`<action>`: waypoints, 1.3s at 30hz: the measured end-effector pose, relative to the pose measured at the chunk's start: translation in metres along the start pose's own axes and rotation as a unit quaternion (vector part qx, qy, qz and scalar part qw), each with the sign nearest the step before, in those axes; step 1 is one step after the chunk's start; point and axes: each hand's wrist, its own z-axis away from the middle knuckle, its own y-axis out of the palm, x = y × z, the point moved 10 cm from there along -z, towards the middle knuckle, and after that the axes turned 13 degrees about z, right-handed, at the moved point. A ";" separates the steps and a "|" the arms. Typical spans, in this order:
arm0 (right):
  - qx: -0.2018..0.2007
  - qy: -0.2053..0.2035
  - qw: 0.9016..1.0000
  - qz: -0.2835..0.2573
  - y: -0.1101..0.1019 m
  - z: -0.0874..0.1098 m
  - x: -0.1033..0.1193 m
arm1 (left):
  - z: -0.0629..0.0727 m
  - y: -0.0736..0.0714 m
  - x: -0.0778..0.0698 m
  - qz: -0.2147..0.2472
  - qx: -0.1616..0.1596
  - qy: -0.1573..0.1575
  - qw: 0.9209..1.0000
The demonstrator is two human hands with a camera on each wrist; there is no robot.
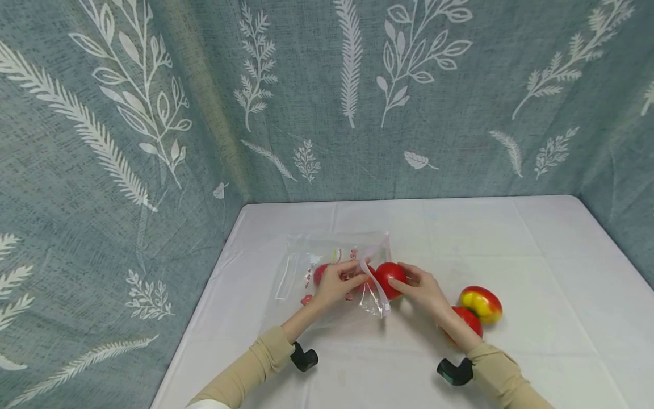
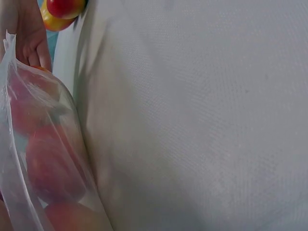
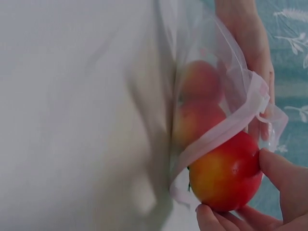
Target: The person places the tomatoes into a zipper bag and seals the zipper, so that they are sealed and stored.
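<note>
A clear zip bag [image 1: 298, 264] with red print lies on the table, its mouth to the right. My left hand [image 1: 337, 283] pinches the bag near its mouth, thumb and fingers close to the zip strip [image 3: 219, 132]. Several reddish fruits [image 2: 53, 166] show through the plastic. At the opening my right hand [image 1: 421, 289] grips a round red-and-yellow apple [image 3: 226, 173] between thumb and fingers. Part of the apple sits behind the bag's edge in the right wrist view. In the left wrist view, most of my left hand is hidden.
To the right on the white-covered table [image 1: 552, 272] lie a yellow-and-red oval fruit [image 1: 480, 304] and a red fruit [image 1: 469, 321], side by side. My right forearm partly covers the red one. A blue-green leaf-patterned curtain [image 1: 327, 102] hangs behind and at both sides.
</note>
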 end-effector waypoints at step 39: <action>0.046 -0.132 0.990 -0.026 0.037 -0.017 0.029 | 0.000 0.003 0.001 -0.004 0.005 -0.012 1.000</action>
